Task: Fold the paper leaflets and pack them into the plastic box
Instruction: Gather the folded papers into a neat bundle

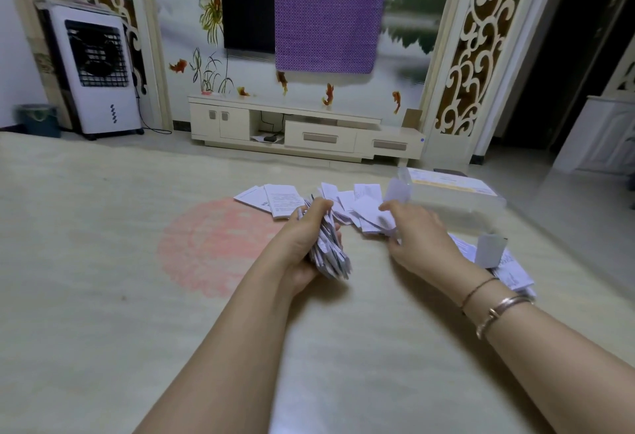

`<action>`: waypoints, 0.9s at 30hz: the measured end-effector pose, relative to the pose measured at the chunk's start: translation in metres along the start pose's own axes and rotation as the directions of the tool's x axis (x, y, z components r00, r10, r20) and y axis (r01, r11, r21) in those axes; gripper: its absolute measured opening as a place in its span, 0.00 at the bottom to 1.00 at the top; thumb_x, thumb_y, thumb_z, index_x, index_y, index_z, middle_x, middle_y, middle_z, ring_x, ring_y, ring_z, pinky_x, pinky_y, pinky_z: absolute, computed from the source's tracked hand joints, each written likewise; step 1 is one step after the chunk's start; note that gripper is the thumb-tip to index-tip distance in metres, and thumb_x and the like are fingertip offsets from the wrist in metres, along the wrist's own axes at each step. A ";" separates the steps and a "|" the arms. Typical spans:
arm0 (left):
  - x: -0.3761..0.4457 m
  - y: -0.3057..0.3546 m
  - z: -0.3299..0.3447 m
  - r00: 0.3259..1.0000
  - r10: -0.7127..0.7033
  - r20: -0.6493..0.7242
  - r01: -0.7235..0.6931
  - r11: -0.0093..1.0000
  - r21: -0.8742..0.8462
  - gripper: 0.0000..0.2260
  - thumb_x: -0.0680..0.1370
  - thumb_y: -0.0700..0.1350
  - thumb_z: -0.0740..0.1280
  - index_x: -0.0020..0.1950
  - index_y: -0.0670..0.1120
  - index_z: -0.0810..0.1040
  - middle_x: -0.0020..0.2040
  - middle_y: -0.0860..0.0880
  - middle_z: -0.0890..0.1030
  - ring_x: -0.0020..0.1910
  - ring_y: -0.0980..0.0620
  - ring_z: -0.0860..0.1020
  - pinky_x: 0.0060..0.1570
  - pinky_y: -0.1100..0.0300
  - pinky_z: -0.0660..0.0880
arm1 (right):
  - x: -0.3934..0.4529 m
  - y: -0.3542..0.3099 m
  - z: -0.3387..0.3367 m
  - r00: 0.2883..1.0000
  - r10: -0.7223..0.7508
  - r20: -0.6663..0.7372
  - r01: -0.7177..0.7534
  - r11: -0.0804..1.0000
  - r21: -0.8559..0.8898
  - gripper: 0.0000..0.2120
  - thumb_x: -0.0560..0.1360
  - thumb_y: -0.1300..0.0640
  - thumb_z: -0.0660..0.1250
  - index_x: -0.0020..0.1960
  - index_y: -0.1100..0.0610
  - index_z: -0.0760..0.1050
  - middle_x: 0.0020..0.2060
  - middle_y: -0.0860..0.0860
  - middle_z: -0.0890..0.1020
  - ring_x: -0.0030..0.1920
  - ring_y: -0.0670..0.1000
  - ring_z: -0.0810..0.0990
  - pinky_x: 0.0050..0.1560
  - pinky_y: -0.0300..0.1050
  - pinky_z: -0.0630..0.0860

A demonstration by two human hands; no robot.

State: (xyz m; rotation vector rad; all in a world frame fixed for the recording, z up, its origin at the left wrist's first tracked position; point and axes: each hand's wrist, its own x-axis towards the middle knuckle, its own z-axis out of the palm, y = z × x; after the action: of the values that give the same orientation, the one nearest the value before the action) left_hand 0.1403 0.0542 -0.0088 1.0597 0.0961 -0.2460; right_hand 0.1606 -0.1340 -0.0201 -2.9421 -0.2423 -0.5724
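Observation:
My left hand (304, 244) grips a thick stack of folded white leaflets (331, 255), held on edge just above the floor mat. My right hand (417, 238) reaches over a loose heap of folded leaflets (364, 210) on the mat, its fingertips at the top sheet; whether it pinches one is blurred. Two flat leaflets (271, 200) lie further left. A clear plastic box (453, 198) with a printed label stands at the right, behind the heap. More leaflets (508, 268) lie beside my right wrist.
A pale floor mat (137, 262) with a pink round patch covers the floor. A low white TV cabinet (302, 128) lines the far wall, an air cooler (92, 73) and a bin (37, 119) stand at the left. A dark doorway opens at the right.

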 end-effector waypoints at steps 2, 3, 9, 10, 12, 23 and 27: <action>-0.001 0.000 -0.001 1.000 0.000 0.025 0.000 1.000 0.008 0.14 0.74 0.49 0.71 0.54 0.44 0.74 0.37 0.46 0.77 0.32 0.50 0.76 0.39 0.58 0.76 | 0.003 0.001 0.002 1.000 -0.013 0.000 0.013 0.994 -0.105 0.17 0.74 0.61 0.60 0.62 0.52 0.72 0.53 0.53 0.81 0.56 0.59 0.75 0.56 0.47 0.63; -0.002 -0.001 -0.002 0.999 0.004 0.040 -0.005 1.000 0.020 0.18 0.72 0.50 0.74 0.56 0.44 0.75 0.39 0.47 0.78 0.34 0.50 0.77 0.39 0.58 0.77 | 0.003 0.001 0.002 1.000 -0.024 -0.017 0.021 0.989 -0.143 0.14 0.74 0.60 0.60 0.58 0.52 0.74 0.49 0.53 0.82 0.54 0.59 0.76 0.53 0.47 0.63; -0.002 0.002 -0.006 1.000 -0.002 0.013 0.003 0.998 -0.061 0.15 0.69 0.40 0.73 0.52 0.43 0.72 0.42 0.42 0.77 0.36 0.49 0.77 0.41 0.56 0.76 | -0.007 -0.006 -0.009 0.928 0.022 -0.373 -0.003 0.999 0.053 0.05 0.72 0.62 0.66 0.38 0.56 0.77 0.29 0.55 0.78 0.35 0.61 0.76 0.37 0.47 0.67; -0.002 0.002 -0.005 1.000 -0.010 0.005 0.011 0.998 -0.063 0.12 0.71 0.41 0.71 0.51 0.43 0.72 0.44 0.41 0.77 0.36 0.49 0.77 0.42 0.56 0.76 | -0.009 -0.010 -0.015 0.919 0.042 -0.392 0.012 0.991 0.135 0.04 0.73 0.61 0.65 0.40 0.56 0.77 0.32 0.54 0.80 0.36 0.58 0.77 0.37 0.48 0.69; -0.002 0.001 -0.004 1.000 -0.014 0.009 0.014 0.999 -0.036 0.08 0.75 0.42 0.68 0.51 0.42 0.73 0.44 0.42 0.78 0.37 0.50 0.78 0.40 0.58 0.77 | -0.015 -0.021 -0.028 0.931 0.026 -0.363 0.109 0.932 0.345 0.05 0.75 0.61 0.64 0.42 0.56 0.78 0.36 0.48 0.81 0.40 0.50 0.77 0.42 0.46 0.73; -0.015 0.003 -0.004 0.950 0.015 0.311 -0.031 0.998 0.046 0.16 0.79 0.46 0.66 0.63 0.40 0.78 0.56 0.45 0.83 0.55 0.50 0.82 0.54 0.60 0.78 | -0.002 -0.039 -0.013 0.994 -0.100 -0.041 0.102 0.751 0.652 0.04 0.71 0.49 0.65 0.40 0.40 0.78 0.36 0.37 0.80 0.46 0.47 0.75 0.52 0.50 0.71; -0.012 0.004 -0.006 0.977 -0.001 0.213 -0.017 0.996 0.085 0.12 0.78 0.44 0.66 0.58 0.39 0.78 0.43 0.44 0.82 0.41 0.47 0.82 0.37 0.60 0.79 | 0.005 -0.034 -0.005 0.998 0.009 -0.063 0.031 0.807 0.590 0.10 0.72 0.51 0.68 0.49 0.37 0.74 0.48 0.40 0.78 0.55 0.49 0.72 0.60 0.52 0.68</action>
State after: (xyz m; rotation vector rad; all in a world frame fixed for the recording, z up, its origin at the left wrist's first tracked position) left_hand 0.1301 0.0633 -0.0058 1.1133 -0.1124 -0.3571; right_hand 0.1575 -0.1008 -0.0097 -2.3111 -0.3566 -0.4792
